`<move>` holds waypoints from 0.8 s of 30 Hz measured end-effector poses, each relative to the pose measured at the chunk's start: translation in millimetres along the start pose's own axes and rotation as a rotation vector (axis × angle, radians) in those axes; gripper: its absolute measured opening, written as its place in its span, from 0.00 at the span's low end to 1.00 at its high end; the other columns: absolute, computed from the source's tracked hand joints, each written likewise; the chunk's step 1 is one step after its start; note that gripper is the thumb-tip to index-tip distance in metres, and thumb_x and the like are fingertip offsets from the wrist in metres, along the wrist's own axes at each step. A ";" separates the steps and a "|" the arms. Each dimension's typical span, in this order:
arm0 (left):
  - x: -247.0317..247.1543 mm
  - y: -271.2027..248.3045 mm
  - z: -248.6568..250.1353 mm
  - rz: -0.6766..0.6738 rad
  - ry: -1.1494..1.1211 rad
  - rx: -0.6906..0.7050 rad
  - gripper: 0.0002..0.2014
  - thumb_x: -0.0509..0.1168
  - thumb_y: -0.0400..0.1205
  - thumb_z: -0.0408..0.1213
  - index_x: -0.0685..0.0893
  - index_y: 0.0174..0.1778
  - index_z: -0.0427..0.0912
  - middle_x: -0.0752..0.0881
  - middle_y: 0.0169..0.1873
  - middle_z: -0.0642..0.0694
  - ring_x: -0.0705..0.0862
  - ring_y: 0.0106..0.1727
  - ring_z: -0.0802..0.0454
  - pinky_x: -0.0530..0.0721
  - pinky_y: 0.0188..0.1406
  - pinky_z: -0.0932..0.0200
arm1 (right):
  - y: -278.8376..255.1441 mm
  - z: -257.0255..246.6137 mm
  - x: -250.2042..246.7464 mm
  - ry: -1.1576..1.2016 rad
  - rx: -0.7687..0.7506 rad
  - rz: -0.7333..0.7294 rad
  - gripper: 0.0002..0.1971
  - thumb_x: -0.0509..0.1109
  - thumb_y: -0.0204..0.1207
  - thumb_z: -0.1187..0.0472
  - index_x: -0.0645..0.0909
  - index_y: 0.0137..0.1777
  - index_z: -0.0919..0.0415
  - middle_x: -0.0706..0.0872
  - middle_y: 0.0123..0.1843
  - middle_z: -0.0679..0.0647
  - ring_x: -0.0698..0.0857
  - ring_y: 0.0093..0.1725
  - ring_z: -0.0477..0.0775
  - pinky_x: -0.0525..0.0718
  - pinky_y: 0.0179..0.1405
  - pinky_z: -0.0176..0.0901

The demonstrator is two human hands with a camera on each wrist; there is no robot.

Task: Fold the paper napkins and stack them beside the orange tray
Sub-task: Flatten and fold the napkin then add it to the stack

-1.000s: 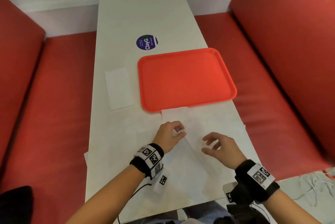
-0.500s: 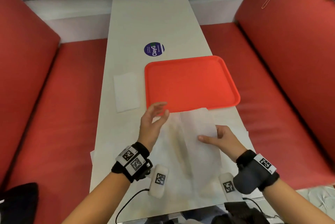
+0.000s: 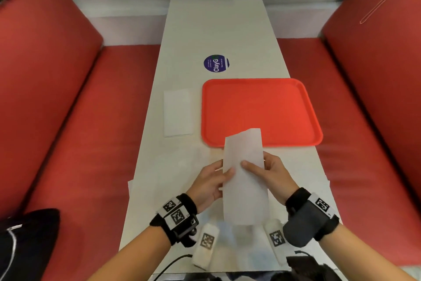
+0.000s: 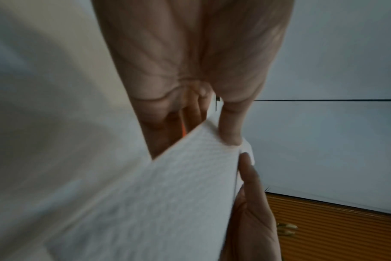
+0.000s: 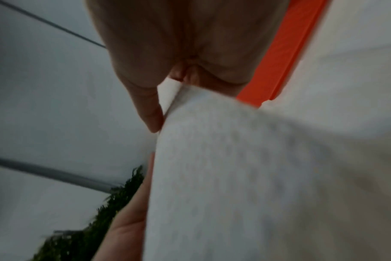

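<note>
Table (image 3: 211, 30): both hands pinch napkin (image 3: 245, 180).

A white table (image 3: 216, 30) carries an orange tray (image 3: 262, 107), folded napkins (image 3: 177, 113), and a round sticker (image 3: 216, 63).

orange tray (image 3: 296, 107), white napkin (image 3: 245, 189), red seats (image 3: 75, 132)

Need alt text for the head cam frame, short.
Both hands, left hand and right hand, hold a long folded napkin above a white table. Beyond it lies an empty orange tray, with a folded napkin stack to its left; red bench seats flank the table.
</note>
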State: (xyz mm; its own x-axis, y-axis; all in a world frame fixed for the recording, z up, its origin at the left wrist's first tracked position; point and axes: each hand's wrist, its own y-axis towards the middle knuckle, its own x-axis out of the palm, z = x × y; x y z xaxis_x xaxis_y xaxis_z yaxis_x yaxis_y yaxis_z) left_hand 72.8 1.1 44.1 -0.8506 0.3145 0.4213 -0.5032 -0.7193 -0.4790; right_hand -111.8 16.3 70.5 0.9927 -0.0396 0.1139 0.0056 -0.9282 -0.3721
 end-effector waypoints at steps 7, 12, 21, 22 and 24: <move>-14.1 9.3 0.1 0.111 0.056 0.066 0.20 0.70 0.79 0.27 0.81 0.68 0.38 0.89 0.58 0.34 0.88 0.60 0.37 0.88 0.55 0.46 | 6.9 -1.3 -2.1 -0.079 -0.001 0.063 0.18 0.76 0.73 0.69 0.82 0.62 0.61 0.93 0.49 0.61 0.92 0.46 0.63 0.90 0.45 0.55; -50.3 22.5 35.9 0.300 0.121 0.156 0.20 0.69 0.79 0.22 0.81 0.67 0.38 0.89 0.57 0.36 0.88 0.58 0.39 0.89 0.54 0.45 | 8.6 -4.7 -17.1 -0.078 -0.021 0.131 0.18 0.72 0.76 0.72 0.78 0.64 0.60 0.92 0.47 0.64 0.92 0.40 0.66 0.90 0.35 0.48; -158.7 103.8 138.5 0.675 0.245 0.213 0.16 0.69 0.78 0.20 0.84 0.62 0.32 0.88 0.50 0.39 0.87 0.48 0.43 0.89 0.50 0.49 | 10.0 -1.4 -44.7 -0.120 0.000 0.254 0.16 0.72 0.77 0.71 0.79 0.62 0.58 0.92 0.44 0.62 0.89 0.34 0.66 0.84 0.28 0.47; -168.6 114.3 144.5 0.707 0.298 0.209 0.16 0.70 0.78 0.20 0.84 0.62 0.30 0.88 0.53 0.36 0.87 0.50 0.42 0.87 0.54 0.46 | 11.0 -0.5 -46.7 -0.120 0.005 0.263 0.16 0.71 0.77 0.71 0.79 0.62 0.58 0.92 0.44 0.62 0.89 0.33 0.66 0.84 0.28 0.48; -184.7 136.0 149.7 0.756 0.420 0.168 0.16 0.71 0.77 0.21 0.85 0.62 0.28 0.87 0.57 0.33 0.87 0.53 0.40 0.86 0.56 0.47 | 13.9 0.9 -50.1 -0.126 0.016 0.282 0.15 0.71 0.77 0.71 0.79 0.61 0.58 0.92 0.43 0.62 0.89 0.33 0.65 0.83 0.29 0.50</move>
State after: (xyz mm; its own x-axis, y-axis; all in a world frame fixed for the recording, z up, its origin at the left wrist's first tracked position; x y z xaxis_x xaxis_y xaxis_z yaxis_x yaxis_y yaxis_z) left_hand 184.3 -247.6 16.4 -0.9494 -0.1042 -0.2963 0.2178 -0.8982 -0.3819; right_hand -161.3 5.8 58.8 0.9625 -0.2477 -0.1109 -0.2714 -0.8812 -0.3872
